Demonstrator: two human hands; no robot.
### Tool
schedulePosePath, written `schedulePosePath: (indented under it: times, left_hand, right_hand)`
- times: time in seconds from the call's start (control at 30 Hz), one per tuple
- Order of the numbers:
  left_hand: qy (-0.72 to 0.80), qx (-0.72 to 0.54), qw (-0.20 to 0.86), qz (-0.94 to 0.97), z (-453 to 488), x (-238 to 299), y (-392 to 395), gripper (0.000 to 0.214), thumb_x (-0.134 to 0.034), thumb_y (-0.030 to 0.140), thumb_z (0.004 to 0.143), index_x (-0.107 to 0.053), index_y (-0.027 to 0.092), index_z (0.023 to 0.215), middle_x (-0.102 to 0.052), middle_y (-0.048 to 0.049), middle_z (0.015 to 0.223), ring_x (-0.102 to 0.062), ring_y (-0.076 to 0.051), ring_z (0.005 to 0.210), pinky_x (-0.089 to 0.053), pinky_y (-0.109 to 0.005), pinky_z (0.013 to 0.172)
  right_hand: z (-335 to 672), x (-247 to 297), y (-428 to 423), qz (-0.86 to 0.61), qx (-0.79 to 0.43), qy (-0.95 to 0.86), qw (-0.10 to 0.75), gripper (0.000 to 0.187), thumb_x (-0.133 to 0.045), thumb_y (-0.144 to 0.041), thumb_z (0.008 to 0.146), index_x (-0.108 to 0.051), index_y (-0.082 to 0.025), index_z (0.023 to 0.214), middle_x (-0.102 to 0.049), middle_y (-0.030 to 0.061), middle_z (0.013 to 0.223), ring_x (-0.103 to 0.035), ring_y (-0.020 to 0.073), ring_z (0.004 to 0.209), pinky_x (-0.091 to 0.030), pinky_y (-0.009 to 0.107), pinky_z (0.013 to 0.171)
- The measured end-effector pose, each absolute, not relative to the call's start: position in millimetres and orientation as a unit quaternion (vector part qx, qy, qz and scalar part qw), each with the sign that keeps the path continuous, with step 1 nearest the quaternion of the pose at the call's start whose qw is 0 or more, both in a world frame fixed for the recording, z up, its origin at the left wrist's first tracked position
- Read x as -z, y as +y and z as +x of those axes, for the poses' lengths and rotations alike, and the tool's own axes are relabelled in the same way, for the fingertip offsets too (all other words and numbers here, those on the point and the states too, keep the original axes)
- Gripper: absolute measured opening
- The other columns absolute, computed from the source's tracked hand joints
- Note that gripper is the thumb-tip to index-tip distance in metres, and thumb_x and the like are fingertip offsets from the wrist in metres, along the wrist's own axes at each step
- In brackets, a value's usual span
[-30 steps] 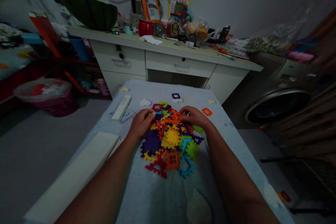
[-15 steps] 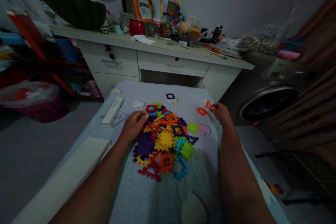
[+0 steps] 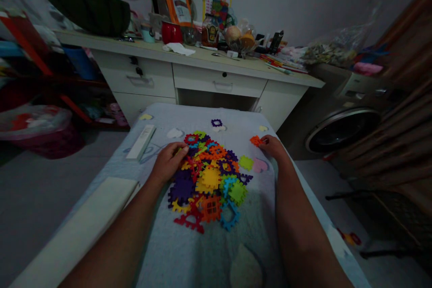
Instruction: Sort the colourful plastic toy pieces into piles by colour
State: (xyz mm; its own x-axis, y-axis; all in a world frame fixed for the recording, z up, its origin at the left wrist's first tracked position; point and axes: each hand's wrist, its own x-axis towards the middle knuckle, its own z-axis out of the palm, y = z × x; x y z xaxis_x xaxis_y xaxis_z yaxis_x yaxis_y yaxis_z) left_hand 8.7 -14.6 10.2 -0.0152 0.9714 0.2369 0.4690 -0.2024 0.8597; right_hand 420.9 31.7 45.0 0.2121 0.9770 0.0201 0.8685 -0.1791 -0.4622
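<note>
A heap of colourful interlocking foam puzzle pieces lies on a pale cloth-covered table. My left hand rests on the heap's left edge, fingers curled over the pieces. My right hand is off to the right of the heap, its fingertips pinched on an orange piece at the cloth. A green piece and a pink heart shape lie just below that hand. A purple ring piece sits alone further back.
A white box lies left of the heap, and a long white slab runs along the table's left edge. A cluttered white desk with drawers stands behind. A washing machine is at the right, a lined bin at the left.
My right hand left the top of the heap, swung out to the right, then came back slightly left and down with the orange piece. The left hand stayed on the heap.
</note>
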Motion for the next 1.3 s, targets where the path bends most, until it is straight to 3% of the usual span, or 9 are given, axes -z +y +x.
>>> schedulePosePath:
  times: [0.23, 0.37, 0.53, 0.63, 0.8, 0.93, 1.3]
  left_hand:
    - [0.563, -0.437, 0.287, 0.641, 9, -10, -15, 0.040, -0.055, 0.055, 0.085, -0.067, 0.021, 0.101, -0.070, -0.0063, 0.107, -0.063, -0.025, 0.101, -0.048, -0.036, 0.088]
    - [0.564, -0.434, 0.292, 0.639, 9, -10, -15, 0.040, -0.055, 0.054, 0.084, -0.068, 0.021, 0.101, -0.071, -0.0062, 0.106, -0.064, -0.025, 0.100, -0.049, -0.036, 0.086]
    - [0.564, -0.439, 0.292, 0.636, 9, -10, -15, 0.039, -0.055, 0.054, 0.084, -0.068, 0.021, 0.101, -0.071, -0.0058, 0.104, -0.064, -0.024, 0.098, -0.049, -0.036, 0.085]
    - [0.565, -0.439, 0.293, 0.635, 9, -11, -16, 0.039, -0.055, 0.054, 0.084, -0.068, 0.021, 0.101, -0.071, -0.0055, 0.102, -0.064, -0.024, 0.097, -0.049, -0.036, 0.085]
    - [0.565, -0.434, 0.294, 0.638, 9, -12, -16, 0.038, -0.054, 0.053, 0.085, -0.068, 0.021, 0.101, -0.071, -0.0053, 0.103, -0.064, -0.024, 0.097, -0.049, -0.035, 0.085]
    - [0.561, -0.434, 0.291, 0.642, 8, -9, -14, 0.038, -0.055, 0.053, 0.085, -0.068, 0.021, 0.101, -0.071, -0.0053, 0.104, -0.064, -0.024, 0.098, -0.048, -0.035, 0.087]
    - [0.562, -0.435, 0.287, 0.643, 8, -11, -15, 0.038, -0.055, 0.054, 0.084, -0.068, 0.022, 0.100, -0.071, -0.0047, 0.106, -0.064, -0.024, 0.099, -0.048, -0.035, 0.089]
  right_hand:
    - [414, -57, 31, -0.765, -0.099, -0.613, 0.168, 0.028, -0.068, -0.020, 0.075, -0.069, -0.014, 0.101, -0.068, 0.0098, 0.100, -0.061, 0.0166, 0.083, -0.042, 0.024, 0.069]
    - [402, -77, 29, -0.685, -0.178, -0.687, 0.166, 0.016, -0.065, -0.024, 0.077, -0.070, -0.015, 0.090, -0.069, 0.0053, 0.088, -0.060, 0.0151, 0.078, -0.043, 0.024, 0.069]
    - [370, -89, 24, -0.597, -0.284, -0.750, 0.006, 0.012, -0.069, -0.026, 0.074, -0.070, -0.016, 0.080, -0.066, 0.0006, 0.076, -0.056, 0.0124, 0.069, -0.040, 0.022, 0.062]
    - [354, -88, 22, -0.619, -0.257, -0.738, -0.077, 0.013, -0.071, -0.022, 0.073, -0.070, -0.015, 0.084, -0.068, 0.0014, 0.079, -0.057, 0.0122, 0.069, -0.039, 0.021, 0.060]
    - [340, -86, 19, -0.630, -0.194, -0.740, -0.133, 0.017, -0.066, -0.010, 0.074, -0.070, -0.015, 0.089, -0.071, 0.0042, 0.089, -0.059, 0.0123, 0.073, -0.037, 0.021, 0.060]
    - [344, -84, 20, -0.613, -0.196, -0.755, -0.129, 0.017, -0.062, -0.008, 0.074, -0.069, -0.014, 0.088, -0.070, 0.0051, 0.088, -0.059, 0.0133, 0.075, -0.038, 0.021, 0.061]
    - [360, -85, 22, -0.600, -0.248, -0.761, 0.003, 0.014, -0.057, -0.008, 0.069, -0.064, -0.015, 0.079, -0.061, 0.0008, 0.076, -0.053, 0.0114, 0.069, -0.038, 0.020, 0.061]
